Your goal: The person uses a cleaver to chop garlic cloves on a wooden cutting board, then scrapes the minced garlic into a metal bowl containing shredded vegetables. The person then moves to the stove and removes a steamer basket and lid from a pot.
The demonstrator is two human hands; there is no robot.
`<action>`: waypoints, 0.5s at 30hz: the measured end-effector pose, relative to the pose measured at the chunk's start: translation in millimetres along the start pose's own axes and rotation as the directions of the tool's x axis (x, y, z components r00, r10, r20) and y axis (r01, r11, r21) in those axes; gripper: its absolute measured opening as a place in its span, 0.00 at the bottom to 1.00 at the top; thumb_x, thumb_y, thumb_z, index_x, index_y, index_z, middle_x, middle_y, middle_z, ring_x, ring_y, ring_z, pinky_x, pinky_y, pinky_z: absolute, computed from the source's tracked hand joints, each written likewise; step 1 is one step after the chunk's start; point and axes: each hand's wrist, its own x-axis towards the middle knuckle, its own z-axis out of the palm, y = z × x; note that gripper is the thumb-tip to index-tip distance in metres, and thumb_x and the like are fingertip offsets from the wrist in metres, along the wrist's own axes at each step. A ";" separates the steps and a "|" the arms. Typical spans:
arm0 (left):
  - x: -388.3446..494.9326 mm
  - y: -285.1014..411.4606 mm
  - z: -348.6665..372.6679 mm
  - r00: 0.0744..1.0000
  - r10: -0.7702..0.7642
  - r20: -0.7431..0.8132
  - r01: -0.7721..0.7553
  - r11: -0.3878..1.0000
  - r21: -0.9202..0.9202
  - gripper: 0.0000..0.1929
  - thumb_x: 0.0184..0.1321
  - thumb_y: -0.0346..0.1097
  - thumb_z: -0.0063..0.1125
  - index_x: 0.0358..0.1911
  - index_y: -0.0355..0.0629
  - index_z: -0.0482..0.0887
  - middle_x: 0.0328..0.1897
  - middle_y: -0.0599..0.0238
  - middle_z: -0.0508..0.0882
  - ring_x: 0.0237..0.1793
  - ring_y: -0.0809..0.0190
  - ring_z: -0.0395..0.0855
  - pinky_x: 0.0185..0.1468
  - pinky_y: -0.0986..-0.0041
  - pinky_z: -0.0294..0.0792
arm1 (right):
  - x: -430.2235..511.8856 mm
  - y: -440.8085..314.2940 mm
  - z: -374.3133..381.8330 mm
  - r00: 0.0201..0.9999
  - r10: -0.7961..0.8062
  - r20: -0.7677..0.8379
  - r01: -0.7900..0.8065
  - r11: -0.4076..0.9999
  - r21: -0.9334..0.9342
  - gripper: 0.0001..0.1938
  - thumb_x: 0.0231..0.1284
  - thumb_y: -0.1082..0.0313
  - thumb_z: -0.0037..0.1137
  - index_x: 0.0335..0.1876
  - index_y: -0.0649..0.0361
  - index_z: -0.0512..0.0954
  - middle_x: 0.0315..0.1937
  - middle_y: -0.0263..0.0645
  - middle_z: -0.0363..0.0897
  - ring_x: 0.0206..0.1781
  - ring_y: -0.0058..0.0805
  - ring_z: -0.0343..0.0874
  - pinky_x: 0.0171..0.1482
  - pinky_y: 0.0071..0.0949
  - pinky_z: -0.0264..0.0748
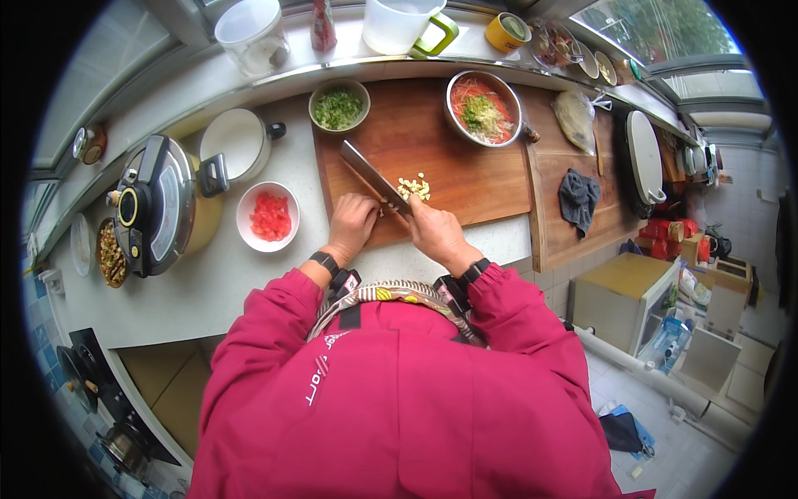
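My right hand (434, 232) is closed on the handle of a broad-bladed kitchen cleaver (368, 173), whose blade slants up and to the left over a wooden cutting board (486, 187). My left hand (353, 219) rests on the board just left of the blade, fingers curled; small pale pieces lie by its fingertips, and what it holds is mostly hidden. A small pile of chopped pale pieces, perhaps garlic (414, 187), lies right of the blade. On the board's far part stand a bowl of chopped green herbs (338, 108) and a metal bowl of shredded vegetables (485, 109).
Left of the board are a white bowl of diced tomato (270, 217), a white pot (234, 145) and a pressure cooker (163, 206). To the right, a dark cloth (579, 201) and a plastic bag (574, 120) lie on a second wooden board (553, 234). Containers line the windowsill.
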 end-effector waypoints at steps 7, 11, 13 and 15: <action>-13.2 1.6 -13.4 0.999 -0.040 -0.016 0.041 0.997 0.064 0.09 0.55 0.24 0.62 0.40 0.41 0.82 0.43 0.57 0.82 0.47 0.48 0.78 0.53 0.61 0.69 | 2.0 47.4 -50.5 0.998 -0.063 0.003 0.063 0.982 -0.179 0.08 0.66 0.71 0.48 0.47 0.59 0.66 0.33 0.52 0.83 0.32 0.57 0.83 0.35 0.54 0.79; -13.3 1.8 -9.5 0.999 -0.052 0.015 0.050 0.991 0.127 0.10 0.54 0.24 0.62 0.40 0.41 0.82 0.44 0.59 0.81 0.49 0.49 0.77 0.55 0.60 0.69 | 3.0 54.8 -43.1 0.998 -0.049 0.024 0.053 0.985 -0.166 0.08 0.67 0.71 0.47 0.47 0.60 0.65 0.34 0.53 0.83 0.34 0.57 0.83 0.37 0.53 0.80; -13.9 2.1 -8.4 0.999 -0.048 0.009 0.046 0.990 0.132 0.10 0.54 0.24 0.62 0.40 0.42 0.82 0.44 0.59 0.80 0.49 0.49 0.77 0.55 0.61 0.69 | 2.8 55.0 -35.9 1.000 -0.008 0.021 0.011 0.990 -0.139 0.08 0.68 0.70 0.47 0.47 0.60 0.65 0.34 0.54 0.83 0.34 0.57 0.84 0.38 0.53 0.80; -15.6 3.0 -8.5 0.999 -0.048 0.005 0.046 0.990 0.136 0.10 0.54 0.24 0.62 0.40 0.42 0.82 0.44 0.59 0.80 0.49 0.49 0.77 0.55 0.61 0.69 | 3.9 56.1 -33.3 1.000 -0.027 0.015 0.029 0.992 -0.124 0.08 0.69 0.69 0.47 0.48 0.60 0.65 0.35 0.55 0.83 0.35 0.58 0.84 0.38 0.54 0.80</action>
